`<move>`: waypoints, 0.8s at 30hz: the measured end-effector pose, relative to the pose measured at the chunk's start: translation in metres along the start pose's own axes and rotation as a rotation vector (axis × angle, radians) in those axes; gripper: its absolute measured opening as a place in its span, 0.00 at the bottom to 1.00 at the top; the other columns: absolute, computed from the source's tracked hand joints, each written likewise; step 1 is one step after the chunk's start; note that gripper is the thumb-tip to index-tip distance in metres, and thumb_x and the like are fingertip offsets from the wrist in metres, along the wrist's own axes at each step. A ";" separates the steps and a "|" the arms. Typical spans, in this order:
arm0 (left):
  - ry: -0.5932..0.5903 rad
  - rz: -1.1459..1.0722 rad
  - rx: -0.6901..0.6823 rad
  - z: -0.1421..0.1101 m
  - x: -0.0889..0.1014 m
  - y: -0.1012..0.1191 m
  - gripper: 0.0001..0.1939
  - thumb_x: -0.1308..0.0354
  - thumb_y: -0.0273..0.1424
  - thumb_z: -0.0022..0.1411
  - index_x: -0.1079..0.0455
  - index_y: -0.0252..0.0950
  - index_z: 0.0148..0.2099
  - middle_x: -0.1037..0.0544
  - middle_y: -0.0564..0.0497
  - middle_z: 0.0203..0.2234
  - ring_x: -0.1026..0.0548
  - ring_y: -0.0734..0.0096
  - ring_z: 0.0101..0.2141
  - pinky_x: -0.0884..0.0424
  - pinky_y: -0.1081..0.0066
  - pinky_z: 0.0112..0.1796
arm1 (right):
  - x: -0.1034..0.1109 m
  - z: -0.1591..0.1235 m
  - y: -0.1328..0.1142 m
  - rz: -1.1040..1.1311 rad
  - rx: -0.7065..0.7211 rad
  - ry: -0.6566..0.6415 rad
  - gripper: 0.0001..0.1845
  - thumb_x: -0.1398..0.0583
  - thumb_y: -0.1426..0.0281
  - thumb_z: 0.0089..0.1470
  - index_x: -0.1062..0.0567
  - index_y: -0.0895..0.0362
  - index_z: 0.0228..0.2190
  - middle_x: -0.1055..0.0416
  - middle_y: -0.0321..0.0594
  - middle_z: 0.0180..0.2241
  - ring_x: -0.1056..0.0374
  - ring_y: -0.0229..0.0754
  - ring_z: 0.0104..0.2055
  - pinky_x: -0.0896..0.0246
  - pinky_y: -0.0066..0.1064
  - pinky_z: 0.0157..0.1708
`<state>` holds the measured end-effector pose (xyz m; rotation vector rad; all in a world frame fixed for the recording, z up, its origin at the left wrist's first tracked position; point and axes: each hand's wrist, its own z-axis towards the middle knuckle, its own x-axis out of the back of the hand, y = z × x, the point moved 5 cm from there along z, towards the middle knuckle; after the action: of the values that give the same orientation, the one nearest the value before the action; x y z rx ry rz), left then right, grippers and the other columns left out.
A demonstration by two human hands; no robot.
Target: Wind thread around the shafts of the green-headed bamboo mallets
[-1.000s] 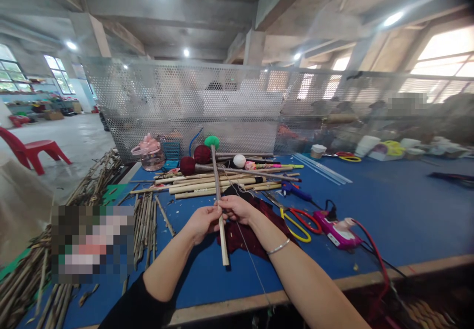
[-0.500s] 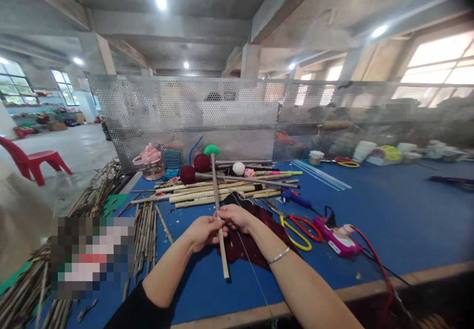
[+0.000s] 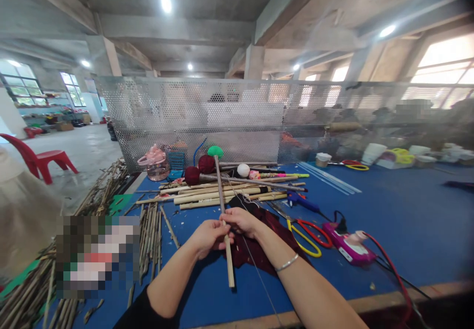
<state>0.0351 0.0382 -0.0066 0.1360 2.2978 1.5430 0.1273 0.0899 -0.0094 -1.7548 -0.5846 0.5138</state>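
A wooden stick [image 3: 219, 183] with a bright green ball [image 3: 215, 151] on its far end lies between my hands, pointing away from me. Its upper length looks grey-brown, and the near end is bare pale wood. My left hand [image 3: 211, 237] is closed round the stick from the left. Just above it, the fingers of my right hand [image 3: 241, 220] pinch the same stick. A thin thread [image 3: 259, 270] runs past my right hand to the table's near edge. Under my right wrist lies a dark red cloth [image 3: 254, 250].
Behind my hands lie pale sticks [image 3: 207, 200] and dark red balls [image 3: 192, 175] on sticks. To the right are scissors [image 3: 309, 237], a blue glue gun [image 3: 301, 201] and a purple power strip [image 3: 348, 247]. Thin twigs [image 3: 151, 235] lie left; a perforated metal screen [image 3: 192, 102] stands behind.
The camera view has tilted up and shifted slightly, so the table sits lower in the picture. Both hands stay on the stick, with only slight finger movement.
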 end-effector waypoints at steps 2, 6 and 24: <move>0.024 0.060 -0.002 0.001 0.003 -0.002 0.18 0.38 0.40 0.42 0.35 0.31 0.30 0.28 0.49 0.23 0.29 0.77 0.22 0.35 0.78 0.24 | 0.000 0.002 0.000 -0.015 0.044 0.049 0.16 0.39 0.60 0.41 0.32 0.61 0.23 0.41 0.28 0.14 0.55 0.26 0.13 0.66 0.22 0.14; 0.277 0.386 -0.175 0.007 0.021 0.001 0.18 0.39 0.43 0.42 0.40 0.33 0.23 0.34 0.55 0.12 0.36 0.78 0.14 0.40 0.77 0.17 | 0.001 0.009 0.002 -0.071 0.120 0.202 0.17 0.36 0.61 0.35 0.34 0.62 0.18 0.38 0.31 0.15 0.47 0.28 0.17 0.56 0.22 0.18; 0.207 0.314 -0.160 0.010 0.019 -0.002 0.20 0.38 0.43 0.38 0.43 0.34 0.22 0.38 0.58 0.12 0.38 0.80 0.14 0.38 0.75 0.19 | -0.001 0.014 0.007 0.018 0.112 0.077 0.19 0.37 0.59 0.38 0.33 0.62 0.22 0.38 0.30 0.15 0.49 0.27 0.15 0.57 0.22 0.17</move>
<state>0.0207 0.0513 -0.0165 0.3214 2.3839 1.9731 0.1191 0.0984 -0.0200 -1.6672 -0.4776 0.4795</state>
